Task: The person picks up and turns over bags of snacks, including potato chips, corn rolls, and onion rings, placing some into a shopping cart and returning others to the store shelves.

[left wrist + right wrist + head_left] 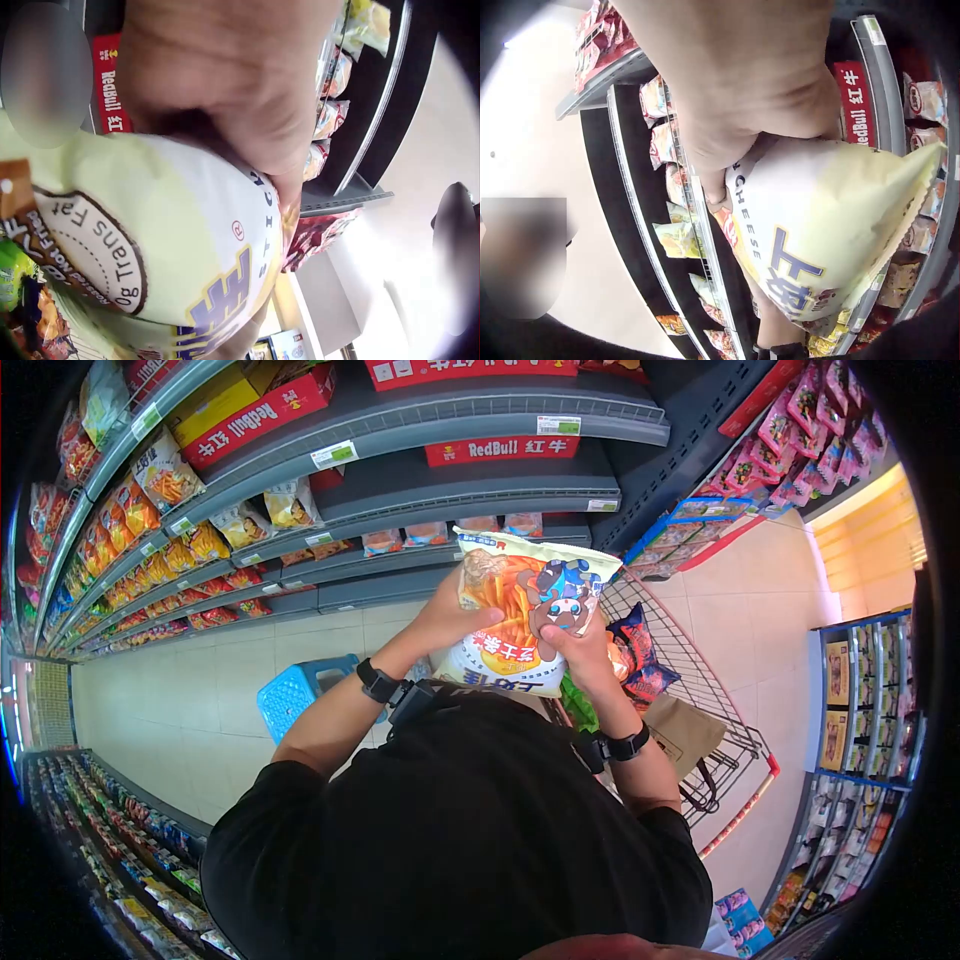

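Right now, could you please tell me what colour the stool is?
The stool is bright blue, best seen in the head view.

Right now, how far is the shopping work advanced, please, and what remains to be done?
Done, it seems: a dark packet and a green packet lie in the cart. In hand: the cheese-stick bag, held between the left hand and the right hand. Left: probably to put this bag in the cart or on a shelf; whether more items are wanted, I cannot tell.
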Demonstrator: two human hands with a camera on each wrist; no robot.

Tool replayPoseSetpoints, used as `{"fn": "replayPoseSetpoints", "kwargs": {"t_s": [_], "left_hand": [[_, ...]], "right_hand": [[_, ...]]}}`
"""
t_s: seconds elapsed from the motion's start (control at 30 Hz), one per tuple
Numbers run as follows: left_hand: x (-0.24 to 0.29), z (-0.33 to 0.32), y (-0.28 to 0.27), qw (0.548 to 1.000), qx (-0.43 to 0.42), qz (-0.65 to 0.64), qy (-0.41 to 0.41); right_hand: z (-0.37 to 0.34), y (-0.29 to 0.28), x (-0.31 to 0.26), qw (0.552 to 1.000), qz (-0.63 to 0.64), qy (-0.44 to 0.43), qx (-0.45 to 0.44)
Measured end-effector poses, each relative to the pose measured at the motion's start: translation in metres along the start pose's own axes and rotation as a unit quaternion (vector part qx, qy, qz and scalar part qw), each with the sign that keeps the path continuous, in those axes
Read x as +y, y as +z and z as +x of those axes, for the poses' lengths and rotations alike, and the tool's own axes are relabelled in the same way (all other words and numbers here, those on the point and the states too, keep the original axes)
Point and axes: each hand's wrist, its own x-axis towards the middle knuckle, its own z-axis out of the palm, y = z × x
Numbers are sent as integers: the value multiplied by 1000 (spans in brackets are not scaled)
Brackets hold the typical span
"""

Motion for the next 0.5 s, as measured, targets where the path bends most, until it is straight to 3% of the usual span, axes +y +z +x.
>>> {"fn": "replayPoseSetpoints", "kwargs": {"t_s": [0.13, 0.27, 0.37, 0.47, 0.5], "left_hand": [[9, 0, 8, 999, 30, 10, -16], [-1, -2, 9, 996, 46, 68, -17], [-1, -4, 10, 996, 75, 57, 7], [21, -8, 11, 992, 89, 89, -2], [30, -10, 12, 989, 90, 113, -10]], "right_hand": [[7, 5, 6, 995, 45, 20, 85], [14, -5, 15, 993, 4, 44, 111], [15, -12, 16, 990, -121, -48, 49], [15, -14, 29, 989, 138, -29, 49], [14, -19, 33, 987, 148, 10, 69]]}}
